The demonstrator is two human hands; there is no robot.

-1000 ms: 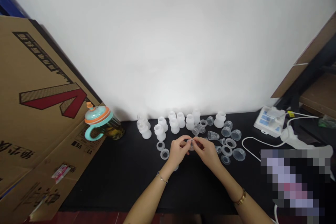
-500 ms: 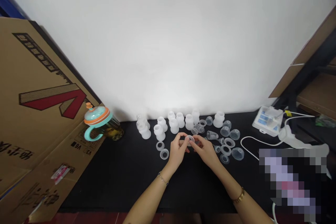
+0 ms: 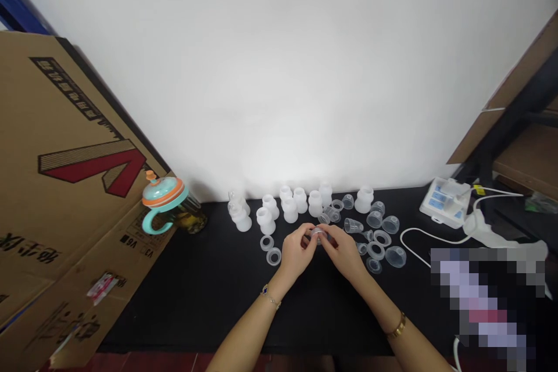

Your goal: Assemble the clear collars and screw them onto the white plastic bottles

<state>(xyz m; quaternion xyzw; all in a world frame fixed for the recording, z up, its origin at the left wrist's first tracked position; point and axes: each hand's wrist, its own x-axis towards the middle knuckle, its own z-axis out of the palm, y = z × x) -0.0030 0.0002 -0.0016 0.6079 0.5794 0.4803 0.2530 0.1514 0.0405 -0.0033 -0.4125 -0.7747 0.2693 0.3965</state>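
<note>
Between both hands is a small clear ring-like part (image 3: pixel 319 233), gripped from either side over the black table (image 3: pixel 204 302). My left hand (image 3: pixel 298 249) has its fingers closed on the ring's left side, and my right hand (image 3: pixel 342 249) pinches its right side. Two loose clear rings (image 3: pixel 274 256) lie left of my left hand. Several white bottles (image 3: pixel 265 221) stand behind the hands. To the right of my right hand lie clear domed caps (image 3: pixel 396 256), more rings (image 3: pixel 375 250) and small clear teats (image 3: pixel 353 225).
A teapot-like jug with a turquoise handle (image 3: pixel 168 203) stands at the left beside a large cardboard box (image 3: pixel 87 186). At the right are a white-and-blue plastic case (image 3: pixel 444 202), a white cable (image 3: pixel 416 238) and a blurred-out item. A white wall (image 3: pixel 279 70) rises behind.
The fingers of both hands have closed in more around the clear part, which now looks tilted and more covered. The view has shifted slightly.
</note>
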